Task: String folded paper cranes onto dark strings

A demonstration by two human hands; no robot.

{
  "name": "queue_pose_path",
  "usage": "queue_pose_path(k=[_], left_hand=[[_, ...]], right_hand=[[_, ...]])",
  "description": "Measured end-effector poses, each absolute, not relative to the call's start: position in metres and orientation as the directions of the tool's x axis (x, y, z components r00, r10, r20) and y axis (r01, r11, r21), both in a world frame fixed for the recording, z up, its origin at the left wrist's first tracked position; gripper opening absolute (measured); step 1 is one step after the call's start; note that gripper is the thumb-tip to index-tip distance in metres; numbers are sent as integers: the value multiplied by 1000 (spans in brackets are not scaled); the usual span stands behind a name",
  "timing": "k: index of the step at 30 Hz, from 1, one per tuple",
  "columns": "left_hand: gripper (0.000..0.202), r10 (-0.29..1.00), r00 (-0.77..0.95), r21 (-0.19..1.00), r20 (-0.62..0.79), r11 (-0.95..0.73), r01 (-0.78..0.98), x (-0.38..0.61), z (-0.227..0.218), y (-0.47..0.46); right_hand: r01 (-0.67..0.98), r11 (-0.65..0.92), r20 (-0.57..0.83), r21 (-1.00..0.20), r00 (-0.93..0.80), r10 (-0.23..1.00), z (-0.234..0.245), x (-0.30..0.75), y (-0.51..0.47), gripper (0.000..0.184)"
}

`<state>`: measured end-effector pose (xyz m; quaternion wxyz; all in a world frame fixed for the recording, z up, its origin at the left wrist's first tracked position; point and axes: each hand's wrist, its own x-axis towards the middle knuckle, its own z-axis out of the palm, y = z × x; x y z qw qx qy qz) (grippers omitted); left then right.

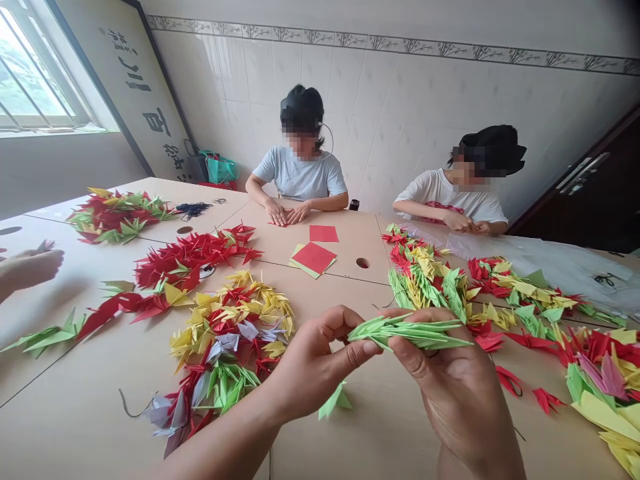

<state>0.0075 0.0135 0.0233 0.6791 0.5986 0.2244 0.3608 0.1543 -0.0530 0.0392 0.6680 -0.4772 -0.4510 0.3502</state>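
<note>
My left hand (320, 363) and my right hand (450, 387) both grip a tight bundle of green origami cranes (407, 332) above the table, pinching it from either side. Its pointed paper wings fan out along the bundle. A loose green paper crane (335, 401) lies on the tabletop just below my hands. Close on my left, a heap of yellow, red, green and lilac paper cranes (225, 347) spreads over the table. To my right lie long strands of mixed paper cranes (530, 313). My forearms hide part of the table.
Two seated people (300, 167) (460, 193) work at the far side of the light wooden table (350, 247), their hands together. A third person's hand (30, 267) reaches in at the left. Red paper squares (314, 258), dark thread (193, 210) and more crane strands (117, 217) lie about the table.
</note>
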Motion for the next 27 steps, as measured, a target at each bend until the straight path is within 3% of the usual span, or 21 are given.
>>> queue_pose_path(k=[4, 8, 11, 16, 23, 27], left_hand=[[25, 795, 583, 979, 168, -66, -193, 8, 25, 13], [22, 768, 618, 978, 167, -47, -205, 8, 25, 12], [27, 759, 639, 985, 127, -22, -170, 8, 25, 11], [28, 771, 626, 989, 121, -148, -8, 6, 26, 11], [31, 750, 647, 988, 139, -147, -43, 5, 25, 12], [31, 670, 735, 993, 100, -114, -31, -3, 26, 20]], right_hand=[[-141, 233, 166, -962, 374, 912, 44, 144, -56, 24], [-81, 196, 143, -977, 431, 891, 47, 143, -56, 24], [-8, 205, 177, -979, 480, 860, 45, 148, -55, 24], [65, 309, 305, -949, 442, 843, 38, 162, -52, 21], [5, 338, 317, -941, 363, 876, 32, 167, -49, 20], [-37, 372, 318, -928, 445, 837, 34, 171, -46, 20]])
